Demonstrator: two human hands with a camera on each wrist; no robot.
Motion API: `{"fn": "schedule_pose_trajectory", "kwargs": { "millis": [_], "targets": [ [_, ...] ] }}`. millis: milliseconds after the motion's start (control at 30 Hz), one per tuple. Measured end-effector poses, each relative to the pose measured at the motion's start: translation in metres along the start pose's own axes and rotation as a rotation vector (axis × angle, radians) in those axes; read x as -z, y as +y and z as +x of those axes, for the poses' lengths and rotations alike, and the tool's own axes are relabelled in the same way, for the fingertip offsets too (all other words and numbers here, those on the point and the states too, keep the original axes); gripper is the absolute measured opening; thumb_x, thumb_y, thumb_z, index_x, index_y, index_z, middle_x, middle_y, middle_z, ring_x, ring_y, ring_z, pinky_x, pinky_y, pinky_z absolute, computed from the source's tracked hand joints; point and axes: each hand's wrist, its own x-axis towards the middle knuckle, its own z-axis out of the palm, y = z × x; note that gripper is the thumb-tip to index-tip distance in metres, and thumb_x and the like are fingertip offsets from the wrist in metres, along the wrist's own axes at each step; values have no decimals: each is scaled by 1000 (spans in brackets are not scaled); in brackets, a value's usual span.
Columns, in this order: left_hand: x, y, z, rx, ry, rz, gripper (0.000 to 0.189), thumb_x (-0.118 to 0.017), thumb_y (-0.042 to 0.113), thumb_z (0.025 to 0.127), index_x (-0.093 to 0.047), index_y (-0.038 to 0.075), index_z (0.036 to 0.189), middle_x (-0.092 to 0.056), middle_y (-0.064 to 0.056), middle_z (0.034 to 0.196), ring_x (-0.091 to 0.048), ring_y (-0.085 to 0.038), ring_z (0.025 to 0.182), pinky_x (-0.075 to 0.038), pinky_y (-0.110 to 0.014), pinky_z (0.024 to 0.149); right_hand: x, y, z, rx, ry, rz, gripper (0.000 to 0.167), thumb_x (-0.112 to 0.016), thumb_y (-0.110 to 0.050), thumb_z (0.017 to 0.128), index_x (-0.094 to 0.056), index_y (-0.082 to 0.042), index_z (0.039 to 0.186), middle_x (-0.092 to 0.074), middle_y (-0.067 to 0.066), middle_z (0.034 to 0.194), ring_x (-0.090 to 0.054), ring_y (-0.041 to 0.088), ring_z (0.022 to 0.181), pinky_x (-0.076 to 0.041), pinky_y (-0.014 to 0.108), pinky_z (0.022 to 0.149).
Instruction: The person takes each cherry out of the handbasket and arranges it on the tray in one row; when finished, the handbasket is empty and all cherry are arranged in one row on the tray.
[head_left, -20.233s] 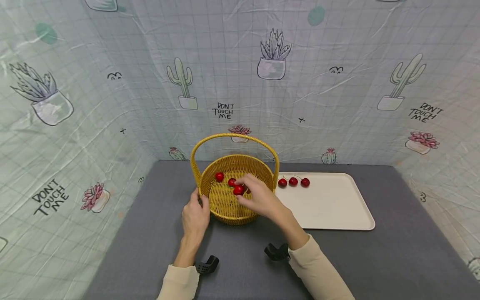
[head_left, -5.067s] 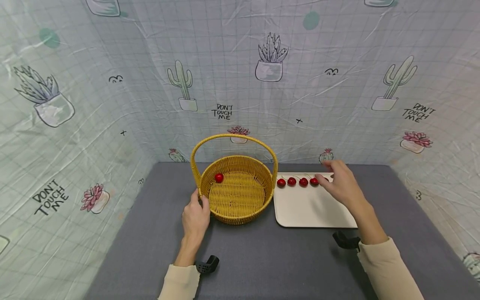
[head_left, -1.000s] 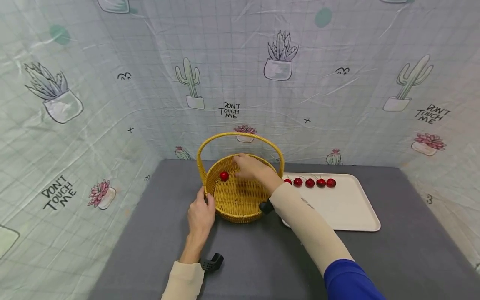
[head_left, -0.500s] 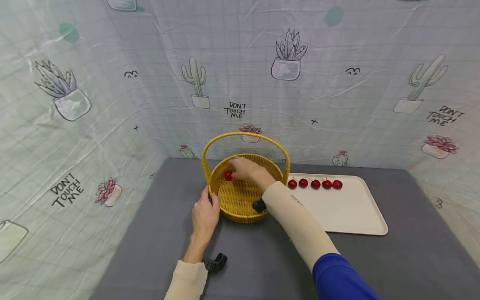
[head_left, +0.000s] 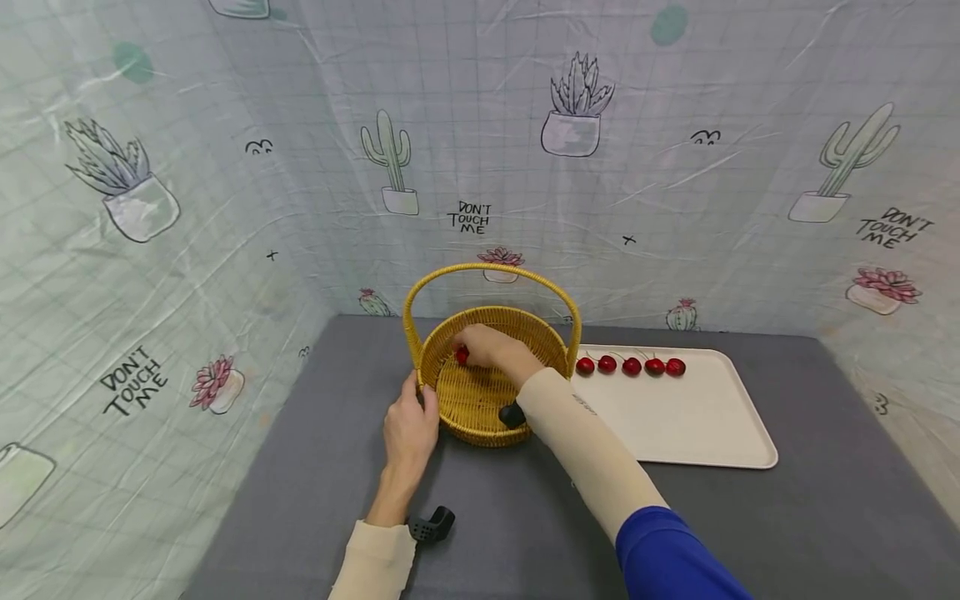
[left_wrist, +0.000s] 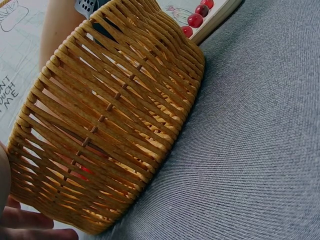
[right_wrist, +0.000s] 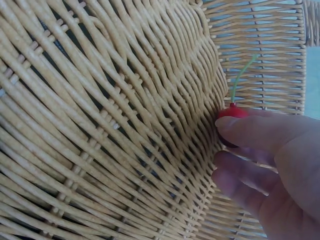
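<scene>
A yellow wicker basket (head_left: 480, 430) with a tall arched handle stands on the table. My left hand (head_left: 410, 429) grips its left side, thumb over the rim and fingers outside; in the left wrist view the fingers (left_wrist: 37, 227) lie along the wicker wall. My right hand (head_left: 491, 346) reaches inside the basket and pinches a red cherry (head_left: 462, 357) between thumb and fingers. The right wrist view shows this cherry (right_wrist: 233, 112) beside the woven wall, its green stem pointing up. No other cherry is visible in the basket, though the right hand and forearm cover part of it.
Right of the basket lies a cream rectangular tray (head_left: 697, 417). Several cherries (head_left: 632, 367) with stems form a row along its far edge. A grey cloth (head_left: 315, 467) covers the table, and a patterned curtain (head_left: 465, 150) hangs behind and at the sides.
Since 20 seconds ago, cherries have gone from the basket to the tray's row, which has grown rightward. In the last second the right hand lowered to the basket's cherry and took hold of it.
</scene>
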Motion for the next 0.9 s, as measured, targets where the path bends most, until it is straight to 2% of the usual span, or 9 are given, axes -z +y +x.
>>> {"fn": "schedule_pose_trajectory", "kwargs": {
  "millis": [100, 333, 533, 667, 800, 900],
  "targets": [
    [0, 0, 0, 1, -6, 2, 45, -47, 25, 104, -55, 0, 139, -60, -15, 60, -47, -20, 43, -43, -39, 46, 1, 0, -1, -17, -6, 13, 38, -63, -7, 97, -63, -11, 134, -66, 9, 129, -63, 22, 116, -53, 35, 92],
    [0, 0, 0, -1, -17, 2, 46, -47, 26, 104, -55, -2, 139, -64, -18, 64, -48, -20, 44, -45, -39, 47, 11, -2, -7, -46, -53, 22, 37, -64, -16, 98, -61, -10, 134, -65, 9, 126, -63, 18, 106, -52, 34, 85],
    [-2, -2, 0, -3, -11, 10, 46, -46, 27, 104, -56, 0, 139, -68, -20, 70, -52, -21, 47, -47, -42, 48, 29, -8, -19, -50, -47, 47, 35, -65, -19, 97, -60, -8, 130, -64, 6, 115, -60, 17, 96, -50, 33, 81],
    [-1, -2, 0, -5, -10, 9, 46, -46, 27, 103, -56, -1, 139, -66, -19, 66, -51, -22, 45, -45, -41, 47, 40, -14, -28, -27, -52, 32, 30, -65, -21, 97, -59, -9, 124, -62, 5, 110, -59, 17, 92, -49, 32, 79],
    [0, -2, 0, -12, -1, 11, 46, -47, 27, 103, -56, -2, 138, -70, -22, 74, -56, -25, 49, -49, -46, 50, 47, -19, -38, -23, -40, 2, 25, -68, -26, 96, -59, -12, 114, -61, 3, 104, -59, 16, 88, -48, 31, 75],
    [-1, -2, 1, -4, -5, 13, 45, -48, 26, 103, -56, -2, 138, -70, -22, 73, -55, -23, 47, -48, -44, 49, 50, -24, -48, -15, -12, -17, 22, -68, -27, 96, -58, -14, 109, -59, 2, 102, -57, 16, 85, -47, 31, 74]
  ]
}}
